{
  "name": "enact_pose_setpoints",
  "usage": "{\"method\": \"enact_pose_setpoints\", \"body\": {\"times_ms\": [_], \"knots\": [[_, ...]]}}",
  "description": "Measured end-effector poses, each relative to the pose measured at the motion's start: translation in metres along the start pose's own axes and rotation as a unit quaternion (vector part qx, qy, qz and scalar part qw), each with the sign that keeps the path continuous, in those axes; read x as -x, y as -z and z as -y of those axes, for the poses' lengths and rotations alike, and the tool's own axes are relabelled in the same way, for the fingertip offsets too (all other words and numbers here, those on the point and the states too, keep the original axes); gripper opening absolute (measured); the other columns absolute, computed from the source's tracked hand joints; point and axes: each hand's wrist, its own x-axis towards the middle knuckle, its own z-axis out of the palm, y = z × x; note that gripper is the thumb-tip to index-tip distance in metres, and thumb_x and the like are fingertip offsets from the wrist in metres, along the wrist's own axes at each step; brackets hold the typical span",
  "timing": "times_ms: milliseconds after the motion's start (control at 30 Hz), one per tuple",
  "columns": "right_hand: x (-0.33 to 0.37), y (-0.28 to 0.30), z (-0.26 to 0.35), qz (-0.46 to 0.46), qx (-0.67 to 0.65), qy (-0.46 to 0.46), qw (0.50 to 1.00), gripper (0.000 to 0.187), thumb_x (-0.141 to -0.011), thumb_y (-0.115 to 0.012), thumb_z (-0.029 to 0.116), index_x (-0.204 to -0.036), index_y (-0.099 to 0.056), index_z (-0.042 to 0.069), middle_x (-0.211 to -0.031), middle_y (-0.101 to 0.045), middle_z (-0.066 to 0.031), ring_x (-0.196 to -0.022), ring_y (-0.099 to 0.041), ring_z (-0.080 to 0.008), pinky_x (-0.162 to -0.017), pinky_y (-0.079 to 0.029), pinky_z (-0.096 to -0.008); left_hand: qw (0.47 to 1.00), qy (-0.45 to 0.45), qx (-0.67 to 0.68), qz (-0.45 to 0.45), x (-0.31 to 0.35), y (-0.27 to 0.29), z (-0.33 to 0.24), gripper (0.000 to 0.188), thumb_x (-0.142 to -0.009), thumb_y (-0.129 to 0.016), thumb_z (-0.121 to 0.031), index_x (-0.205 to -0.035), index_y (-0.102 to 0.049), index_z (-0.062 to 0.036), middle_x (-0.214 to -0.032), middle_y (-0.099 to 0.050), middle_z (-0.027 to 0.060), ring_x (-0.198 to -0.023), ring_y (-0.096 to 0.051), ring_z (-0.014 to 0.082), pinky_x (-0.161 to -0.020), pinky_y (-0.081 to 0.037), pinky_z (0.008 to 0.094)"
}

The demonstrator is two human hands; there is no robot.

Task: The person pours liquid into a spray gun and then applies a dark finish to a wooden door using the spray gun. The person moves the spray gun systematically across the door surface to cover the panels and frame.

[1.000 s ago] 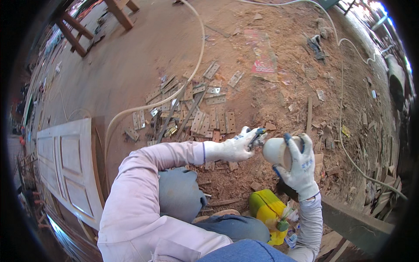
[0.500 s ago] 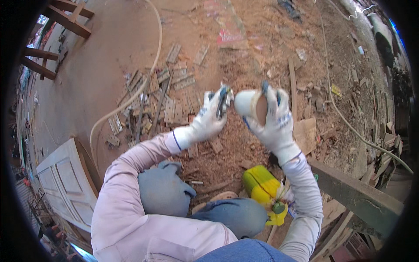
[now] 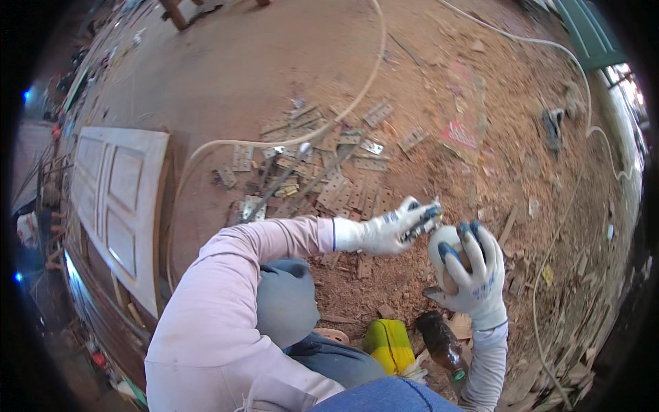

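Observation:
My left hand [image 3: 395, 226], in a white work glove with blue fingertips, is closed on a small silvery metal piece [image 3: 431, 214]; its exact kind is blurred. Close beside it on the right, my gloved right hand [image 3: 477, 275] wraps its fingers round a white rounded cup-like container [image 3: 439, 242] with a brownish end. The container lies tilted in the palm and is partly covered by the fingers. On the ground beyond my left forearm lies a loose pile of metal hinges [image 3: 336, 192], flat plates with holes, some rusty brown and some shiny.
A pale hose [image 3: 357, 99] curves over the hinge pile. At left leans a white panelled door [image 3: 113, 199]. Near my knees are a yellow-green container [image 3: 388, 343] and a dark bottle [image 3: 443, 343]. Wood shavings and scraps [image 3: 508, 226] cover the ground at right.
The view has swung, so the hinge pile and door sit differently in it. My hands are closer together, and my right fingers now curl over the container's near side.

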Motion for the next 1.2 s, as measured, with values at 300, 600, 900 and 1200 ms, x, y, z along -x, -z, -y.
{"method": "enact_pose_setpoints", "body": {"times_ms": [300,600,900,1200], "knots": [[-0.082,0.075,0.063,0.011,0.015,-0.325,0.946,0.076,-0.079,-0.074,0.050,-0.136,-0.047,0.009,-0.139,-0.046,-0.0257,-0.121,-0.051,-0.0468,-0.098,-0.045,-0.0509,0.962,0.185,-0.110,-0.166,0.014,0.019,-0.125,0.069,-0.086,-0.053,0.001,-0.151,-0.028,-0.0004,-0.124,-0.047,0.0243,-0.109,-0.044,0.0409,-0.097,-0.039,0.0468],[-0.154,0.233,0.135,0.048,-0.027,0.113,0.992,0.064,-0.082,-0.070,0.049,-0.129,-0.054,0.008,-0.130,-0.053,-0.0214,-0.115,-0.056,-0.0465,-0.086,-0.051,-0.0536,0.888,0.302,0.106,-0.331,0.060,0.086,-0.333,0.065,-0.086,-0.066,-0.020,-0.144,-0.038,-0.0096,-0.124,-0.047,0.0232,-0.114,-0.051,0.0412,-0.099,-0.044,0.0468],[-0.180,0.319,0.275,0.123,-0.011,-0.012,0.992,0.065,-0.084,-0.071,0.038,-0.140,-0.051,0.012,-0.138,-0.050,-0.0208,-0.121,-0.052,-0.0433,-0.095,-0.047,-0.0529,0.689,0.431,0.158,-0.561,0.096,0.057,-0.496,0.069,-0.086,-0.063,-0.017,-0.147,-0.032,-0.0075,-0.130,-0.042,0.0272,-0.109,-0.055,0.0478,-0.093,-0.046,0.0490],[-0.176,0.321,0.370,0.125,-0.037,0.295,0.947,0.049,-0.077,-0.075,0.033,-0.122,-0.065,0.014,-0.128,-0.057,-0.0154,-0.114,-0.054,-0.0381,-0.087,-0.049,-0.0497,0.666,0.569,0.149,-0.459,0.179,0.035,-0.549,0.066,-0.085,-0.063,-0.029,-0.142,-0.038,-0.0081,-0.127,-0.046,0.0270,-0.128,-0.040,0.0446,-0.108,-0.032,0.0499]]}}
